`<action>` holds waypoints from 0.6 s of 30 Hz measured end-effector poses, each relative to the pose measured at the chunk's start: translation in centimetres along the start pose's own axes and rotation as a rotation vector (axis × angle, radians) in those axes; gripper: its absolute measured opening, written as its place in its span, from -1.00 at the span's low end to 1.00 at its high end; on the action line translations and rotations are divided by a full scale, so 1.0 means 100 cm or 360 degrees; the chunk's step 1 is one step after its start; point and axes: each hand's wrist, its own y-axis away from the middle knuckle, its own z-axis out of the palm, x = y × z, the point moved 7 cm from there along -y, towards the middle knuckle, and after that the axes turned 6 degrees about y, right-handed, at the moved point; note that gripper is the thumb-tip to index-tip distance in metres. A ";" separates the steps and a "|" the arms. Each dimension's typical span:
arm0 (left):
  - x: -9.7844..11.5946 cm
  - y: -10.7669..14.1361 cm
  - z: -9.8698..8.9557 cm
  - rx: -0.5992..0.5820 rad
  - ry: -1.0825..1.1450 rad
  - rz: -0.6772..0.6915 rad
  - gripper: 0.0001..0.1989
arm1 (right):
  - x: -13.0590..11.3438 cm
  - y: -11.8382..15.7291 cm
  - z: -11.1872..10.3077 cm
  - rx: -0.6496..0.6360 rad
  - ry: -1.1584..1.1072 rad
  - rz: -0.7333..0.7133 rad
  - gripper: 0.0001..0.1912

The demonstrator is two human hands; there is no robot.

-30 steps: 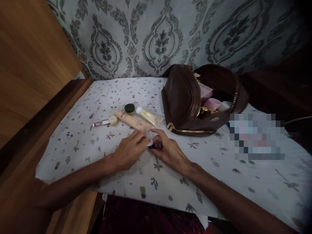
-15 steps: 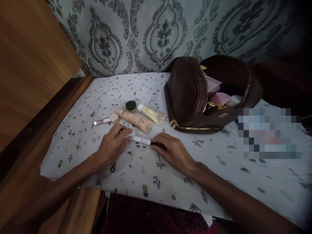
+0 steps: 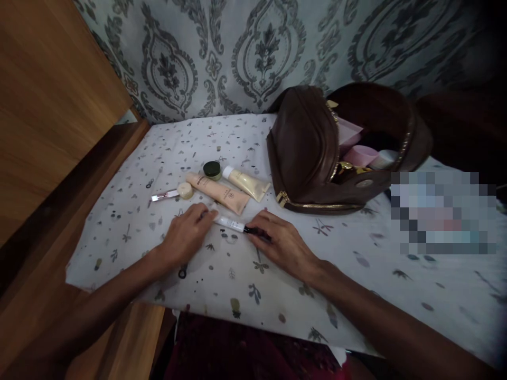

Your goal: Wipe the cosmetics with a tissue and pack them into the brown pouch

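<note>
A slim white cosmetic tube (image 3: 229, 224) with a black cap lies between my two hands, just above the printed cloth. My left hand (image 3: 189, 232) is closed on its white left end, thumb and fingertips together. At the other end, the fingers of my right hand (image 3: 279, 240) pinch the black cap (image 3: 253, 231), partly covering it. Right behind the tube lies a peach squeeze tube (image 3: 217, 192). Past that are a cream tube with a white cap (image 3: 247, 183) and a small jar with a dark green lid (image 3: 212, 170).
A brown leather bag (image 3: 304, 153) stands unzipped at the right, with pink containers (image 3: 361, 155) inside. A small round cream-coloured item (image 3: 184, 190) and a slender clear tube (image 3: 164, 196) lie at the left. A blurred-out patch (image 3: 441, 214) covers something far right. Patterned curtain (image 3: 267, 53) hangs behind.
The white tube slopes slightly more, its left end a little higher. My left hand has shifted slightly with it, and both hands keep their hold. The view has moved a little.
</note>
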 end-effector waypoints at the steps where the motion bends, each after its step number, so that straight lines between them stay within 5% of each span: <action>1: -0.010 0.002 0.000 -0.0025 0.0010 -0.0073 -0.74 | 0.000 0.000 0.000 0.0005 -0.0006 0.0011 -0.89; 5: -0.026 0.006 -0.004 0.0019 0.0057 -0.0177 -0.78 | 0.001 0.000 -0.001 0.0001 -0.0008 0.0052 -0.88; 10: 0.014 0.004 -0.018 0.0255 0.0057 0.0115 -0.74 | 0.001 0.001 0.000 -0.0005 0.0025 0.0073 -0.91; 14: 0.053 0.000 -0.003 0.0008 0.0098 0.0342 -0.66 | 0.001 0.002 0.001 0.0023 0.0017 0.0038 -0.92; 18: 0.049 -0.002 0.009 -0.0122 -0.0010 0.0299 -0.62 | 0.002 0.001 0.001 0.0020 0.0019 0.0010 -0.91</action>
